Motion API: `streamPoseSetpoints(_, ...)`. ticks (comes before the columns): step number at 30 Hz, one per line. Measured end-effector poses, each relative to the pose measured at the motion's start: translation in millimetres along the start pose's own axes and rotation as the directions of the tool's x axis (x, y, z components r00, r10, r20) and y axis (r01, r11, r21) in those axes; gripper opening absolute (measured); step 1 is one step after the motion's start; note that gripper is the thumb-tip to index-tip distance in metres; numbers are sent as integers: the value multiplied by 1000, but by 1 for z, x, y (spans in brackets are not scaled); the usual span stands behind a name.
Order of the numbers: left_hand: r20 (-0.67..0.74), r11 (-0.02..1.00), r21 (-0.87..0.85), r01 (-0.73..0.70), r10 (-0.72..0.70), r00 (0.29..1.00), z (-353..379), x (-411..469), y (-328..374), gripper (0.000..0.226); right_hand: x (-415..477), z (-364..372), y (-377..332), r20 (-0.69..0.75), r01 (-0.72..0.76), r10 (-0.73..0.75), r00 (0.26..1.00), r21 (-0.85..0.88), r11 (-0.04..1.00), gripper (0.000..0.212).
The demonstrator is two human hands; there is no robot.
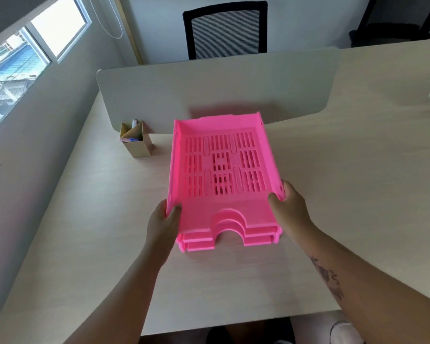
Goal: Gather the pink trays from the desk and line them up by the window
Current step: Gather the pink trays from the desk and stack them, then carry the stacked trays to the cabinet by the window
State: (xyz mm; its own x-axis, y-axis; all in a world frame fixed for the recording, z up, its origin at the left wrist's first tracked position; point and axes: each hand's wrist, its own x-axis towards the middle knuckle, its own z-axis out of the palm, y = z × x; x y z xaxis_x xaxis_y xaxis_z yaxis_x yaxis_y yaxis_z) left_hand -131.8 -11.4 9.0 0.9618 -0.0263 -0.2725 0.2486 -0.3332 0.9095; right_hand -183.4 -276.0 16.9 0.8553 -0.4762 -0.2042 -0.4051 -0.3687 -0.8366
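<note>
- Your left hand (163, 223) grips the near left corner of the pink trays (221, 175), thumb pressed over the side wall and the fingers (160, 207) wrapped round the outside of it.
- Your right hand (289, 207) clamps the near right corner the same way, thumb inside the wall, fingers curled against the outer edge.
- The trays are nested in a stack; the stepped front lips with their arched cut-outs show at least three layers facing you.
- The top tray has a slotted floor and is empty.
- The stack sits over the middle of the pale wood table (333, 194), its far end close to the grey divider panel (209, 95); you cannot tell whether the underside rests on the table or is slightly raised.
- A small cardboard pen holder (137, 142) stands to the left of the stack, apart from it, with a few pens inside.
- The window (23, 50) lies off to the far left, well apart from the trays.
- A black mesh chair (225, 31) stands behind the divider.
</note>
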Motion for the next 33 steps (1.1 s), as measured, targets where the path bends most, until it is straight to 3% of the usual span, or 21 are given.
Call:
streamPoseSetpoints(7, -23, 995, -90, 29, -31, 999, 12, -17, -17, 30, -15, 5, 18, -107, -48, 68, 992, 178, 983, 32)
streamPoseSetpoints(12, 95, 985, -146, 94, -81, 992, 8, -17, -70, 32, -30, 31, 50, 129, -280, 251, 959, 325, 903, 29)
streamPoseSetpoints(15, 130, 970, -212, 122, -96, 987, 15, -13, -65, 45, -25, 33, 52, 158, -351, 314, 936, 375, 858, 47)
streamPoseSetpoints(18, 137, 946, -294, 135, -98, 986, 21, -4, -54, 63, -17, 33, 50, 159, -366, 330, 931, 437, 822, 46)
streamPoseSetpoints(24, 79, 883, -411, 225, -211, 974, 24, -3, -47, 70, -15, 24, 42, 178, -356, 309, 934, 468, 809, 42)
streamPoseSetpoints(29, 32, 861, -469, 198, -207, 978, 24, -17, -28, 59, -5, 4, 20, 215, -281, 202, 956, 462, 841, 62)
streamPoseSetpoints(33, -96, 839, -530, 122, -202, 975, 17, -34, -7, 59, 6, -6, -2, 309, -204, 59, 949, 460, 864, 44)
